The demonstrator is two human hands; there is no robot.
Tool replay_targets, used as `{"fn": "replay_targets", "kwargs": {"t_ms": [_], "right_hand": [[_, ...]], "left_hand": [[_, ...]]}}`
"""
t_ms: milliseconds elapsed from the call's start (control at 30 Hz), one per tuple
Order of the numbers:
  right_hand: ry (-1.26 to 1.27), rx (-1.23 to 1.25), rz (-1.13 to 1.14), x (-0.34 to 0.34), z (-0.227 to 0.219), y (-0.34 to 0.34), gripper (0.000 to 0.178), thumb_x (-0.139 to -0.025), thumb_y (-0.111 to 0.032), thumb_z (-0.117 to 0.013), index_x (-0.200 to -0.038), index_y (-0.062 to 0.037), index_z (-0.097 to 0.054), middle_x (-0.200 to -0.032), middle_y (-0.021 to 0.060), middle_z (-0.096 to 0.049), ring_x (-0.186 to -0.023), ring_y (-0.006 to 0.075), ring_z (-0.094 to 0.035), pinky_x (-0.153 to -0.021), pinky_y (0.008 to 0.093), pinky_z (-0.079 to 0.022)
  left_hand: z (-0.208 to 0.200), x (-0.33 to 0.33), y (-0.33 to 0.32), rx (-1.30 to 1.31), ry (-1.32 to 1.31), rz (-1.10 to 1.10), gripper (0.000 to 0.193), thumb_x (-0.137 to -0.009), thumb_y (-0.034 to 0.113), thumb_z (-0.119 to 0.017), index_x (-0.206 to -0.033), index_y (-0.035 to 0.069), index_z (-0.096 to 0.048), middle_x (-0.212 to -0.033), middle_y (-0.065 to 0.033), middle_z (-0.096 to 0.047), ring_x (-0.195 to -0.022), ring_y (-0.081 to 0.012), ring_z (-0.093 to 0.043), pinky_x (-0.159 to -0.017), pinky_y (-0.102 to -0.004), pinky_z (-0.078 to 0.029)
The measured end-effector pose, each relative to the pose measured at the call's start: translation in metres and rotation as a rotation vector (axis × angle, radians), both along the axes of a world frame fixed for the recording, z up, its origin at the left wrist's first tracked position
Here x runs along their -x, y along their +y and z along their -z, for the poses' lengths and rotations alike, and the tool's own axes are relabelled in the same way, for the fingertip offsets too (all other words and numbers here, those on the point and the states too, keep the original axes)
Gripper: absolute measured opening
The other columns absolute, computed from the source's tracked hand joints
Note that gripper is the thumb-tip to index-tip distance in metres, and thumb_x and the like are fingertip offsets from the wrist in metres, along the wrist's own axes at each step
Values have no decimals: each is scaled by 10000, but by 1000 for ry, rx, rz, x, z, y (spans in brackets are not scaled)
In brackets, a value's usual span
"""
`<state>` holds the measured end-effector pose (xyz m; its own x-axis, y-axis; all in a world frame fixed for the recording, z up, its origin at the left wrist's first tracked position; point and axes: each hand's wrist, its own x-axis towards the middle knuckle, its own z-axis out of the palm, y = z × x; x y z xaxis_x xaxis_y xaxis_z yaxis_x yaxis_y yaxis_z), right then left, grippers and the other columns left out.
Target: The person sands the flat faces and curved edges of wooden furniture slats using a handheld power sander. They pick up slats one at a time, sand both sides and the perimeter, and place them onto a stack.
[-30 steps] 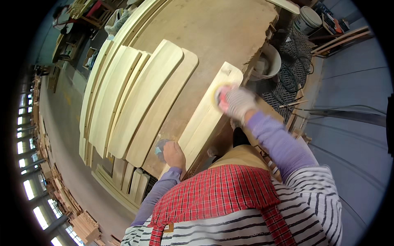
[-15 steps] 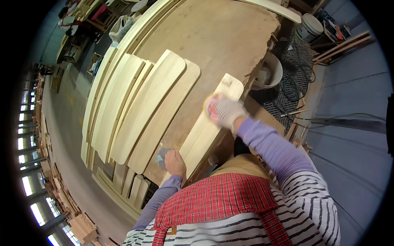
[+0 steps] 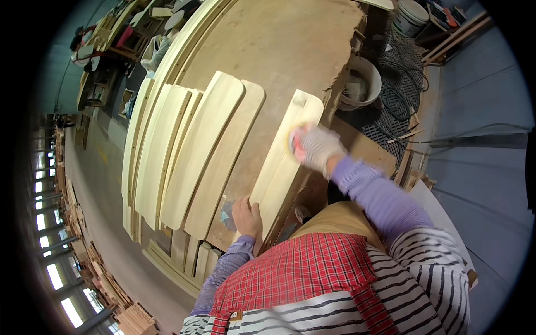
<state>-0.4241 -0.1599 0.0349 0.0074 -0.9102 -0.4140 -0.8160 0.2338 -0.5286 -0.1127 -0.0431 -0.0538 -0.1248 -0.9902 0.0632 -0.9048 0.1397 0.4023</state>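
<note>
A pale wooden board (image 3: 277, 162) with a rounded far corner lies along the near right edge of the worktable, slanting away from me. My right hand (image 3: 322, 149), in a light knitted glove, is closed on a round pink and yellow sanding pad (image 3: 296, 143) against the board's upper half; motion blurs both. Bare, my left hand (image 3: 247, 218) rests at the near end of the board, fingers stretched forward and thumb apart. Just left of its fingers, a round grey-blue disc (image 3: 228, 216) lies on the table.
Several curved pale boards (image 3: 204, 148) lie side by side to the left on the brown worktable (image 3: 268, 39), whose right edge is ragged. A white bucket (image 3: 360, 84) stands beyond that edge, near coiled hoses (image 3: 395, 106) on a black mat. Another person (image 3: 84, 47) is far left.
The whole view has shifted slightly. My right hand and the sanding pad have moved rightward across the board. My left hand's fingers now reach further forward, straighter than before.
</note>
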Motion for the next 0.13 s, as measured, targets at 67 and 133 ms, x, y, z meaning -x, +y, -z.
{"fn": "replay_targets", "kwargs": {"t_ms": [67, 133], "right_hand": [[-164, -56, 15, -40, 17, 49, 262, -848, -296, -667, -1092, -205, -633, -1202, 193, -616, -1157, 339, -619, -979, 487, -497], [-33, 69, -480, -37, 3, 53, 476, -843, -320, -685, -1268, -146, -560, -1343, 216, -540, -1141, 415, -614, -953, 481, -531]], "left_hand": [[9, -10, 0, -28, -42, 43, 394, -883, 192, -629, -1251, 62, -573, -1182, -166, -586, -1086, -367, -535, -945, -470, -405], [9, -11, 2, -1, -48, 59, 398, -873, 182, -645, -1251, 73, -584, -1194, -167, -587, -1086, -363, -540, -946, -472, -408]]}}
